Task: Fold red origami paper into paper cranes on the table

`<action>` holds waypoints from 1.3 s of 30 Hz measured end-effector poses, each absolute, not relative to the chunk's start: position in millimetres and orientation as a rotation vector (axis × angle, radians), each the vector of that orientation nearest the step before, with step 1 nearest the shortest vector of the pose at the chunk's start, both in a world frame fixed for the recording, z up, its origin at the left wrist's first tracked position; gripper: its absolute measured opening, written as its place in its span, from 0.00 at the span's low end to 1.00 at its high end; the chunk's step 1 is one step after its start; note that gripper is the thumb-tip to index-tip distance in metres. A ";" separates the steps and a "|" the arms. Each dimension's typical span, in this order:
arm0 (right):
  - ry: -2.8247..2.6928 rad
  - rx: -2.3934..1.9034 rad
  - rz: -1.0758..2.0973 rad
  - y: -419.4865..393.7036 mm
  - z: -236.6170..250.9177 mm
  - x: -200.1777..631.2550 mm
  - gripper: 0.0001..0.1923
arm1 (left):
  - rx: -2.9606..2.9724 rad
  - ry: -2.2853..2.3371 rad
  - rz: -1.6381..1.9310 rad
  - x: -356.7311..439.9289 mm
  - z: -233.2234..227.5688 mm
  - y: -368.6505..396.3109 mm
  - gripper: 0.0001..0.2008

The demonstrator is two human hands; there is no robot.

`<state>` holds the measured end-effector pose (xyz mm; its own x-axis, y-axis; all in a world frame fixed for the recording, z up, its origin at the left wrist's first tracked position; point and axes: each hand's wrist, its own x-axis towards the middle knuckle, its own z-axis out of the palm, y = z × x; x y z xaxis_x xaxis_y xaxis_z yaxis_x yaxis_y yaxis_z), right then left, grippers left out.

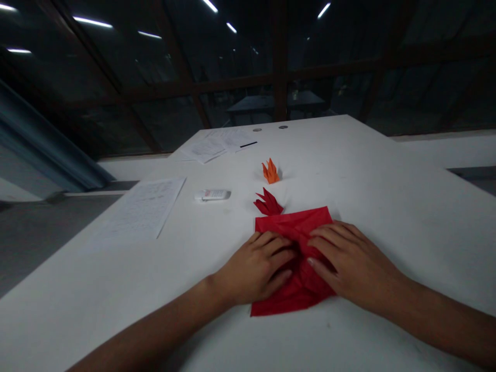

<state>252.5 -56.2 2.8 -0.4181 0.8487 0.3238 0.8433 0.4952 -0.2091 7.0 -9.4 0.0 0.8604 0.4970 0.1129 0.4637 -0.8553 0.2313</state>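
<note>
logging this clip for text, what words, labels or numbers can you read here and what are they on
No text can be read.
Printed sheet left of the hands: lines of print, too small and blurred.
Papers at the far end of the table: print, too blurred.
Small white object: red mark and dark print, unreadable.
Red paper under both hands: no print visible.

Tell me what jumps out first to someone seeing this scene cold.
The bright red paper sheet at the near middle of the white table stands out, with the left hand and right hand pressed flat on it. Just beyond it lie a small red folded figure and, farther back, an orange folded figure.
</note>
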 end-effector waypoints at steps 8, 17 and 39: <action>-1.934 -1.377 0.446 -17.1 -9.4 280.5 0.09 | 2.705 0.755 0.289 4.4 0.6 -4.5 0.19; -1.831 -1.274 0.801 -7.2 -32.7 292.1 0.19 | 2.647 0.756 0.291 2.9 -1.5 -0.3 0.19; -2.246 -0.931 0.954 6.6 -17.4 309.7 0.12 | 2.237 0.770 0.601 -9.0 -8.5 16.5 0.19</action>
